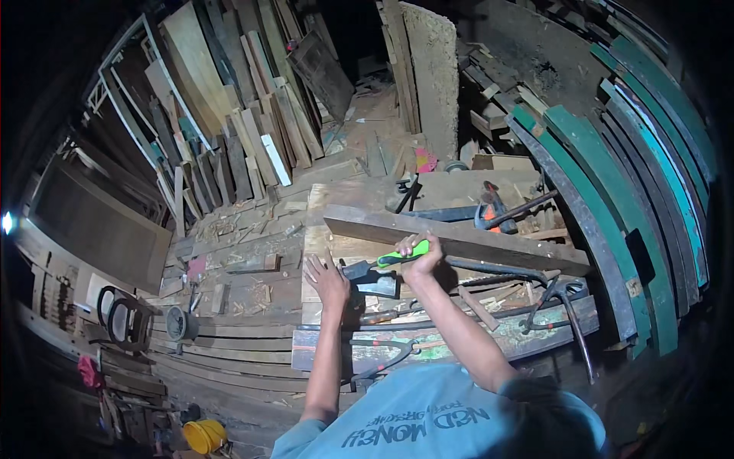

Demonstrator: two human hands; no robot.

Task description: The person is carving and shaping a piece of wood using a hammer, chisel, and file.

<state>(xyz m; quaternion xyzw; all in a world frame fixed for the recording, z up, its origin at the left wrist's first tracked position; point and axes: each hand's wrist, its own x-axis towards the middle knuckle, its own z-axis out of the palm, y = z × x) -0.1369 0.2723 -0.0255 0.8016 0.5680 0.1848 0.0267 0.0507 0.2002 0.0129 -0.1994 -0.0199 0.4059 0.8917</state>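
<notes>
My right hand (pixel 421 258) is wrapped round the bright green and black handle (pixel 403 254) of a chisel. Its flat grey blade (pixel 356 270) points left, toward my left hand (pixel 327 281). That left hand lies with fingers spread on a pale wooden board (pixel 325 206), close to the blade's end; whether it touches the blade I cannot tell. Just below the blade sits a dark metal block (pixel 378 284) whose kind I cannot make out. Beyond both hands, a long, thick wooden plank (pixel 459 239) runs slantwise across the work surface.
An orange and black tool (pixel 489 218) lies behind the plank. Long-handled pincers (pixel 567 294) rest at the right, and pliers (pixel 394 353) near my body. Green curved-looking planks (pixel 604 214) crowd the right; boards (pixel 260 115) lean at the back left. A yellow bucket (pixel 204 436) stands lower left.
</notes>
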